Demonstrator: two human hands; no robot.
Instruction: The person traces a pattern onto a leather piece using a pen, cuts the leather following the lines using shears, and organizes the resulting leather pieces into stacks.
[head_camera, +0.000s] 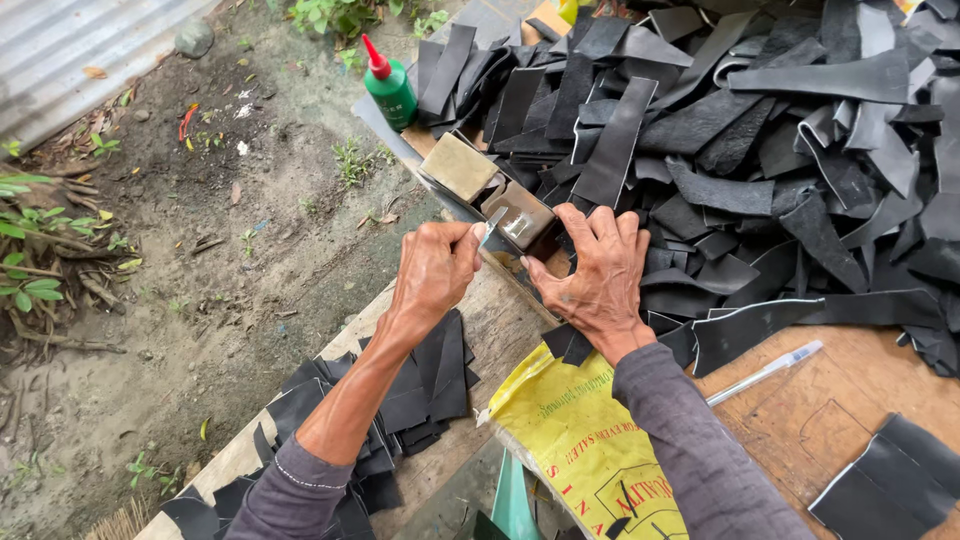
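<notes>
My left hand (432, 268) is closed around a small metal blade (492, 232), its tip pointing at a dark strip on the wooden bench (800, 400). My right hand (597, 275) presses flat on a black rubber strip (566, 342) beside the blade, fingers spread. Just beyond both hands lie a brown rectangular block (459, 164) and a shiny dark metal piece (517, 215).
A big heap of black rubber strips (760, 140) covers the bench's far right. Cut black pieces (420, 390) are stacked under my left forearm. A green glue bottle with a red cap (389, 88), a clear pen (765, 372), a yellow sack (580, 440) and bare dirt ground (200, 250) to the left.
</notes>
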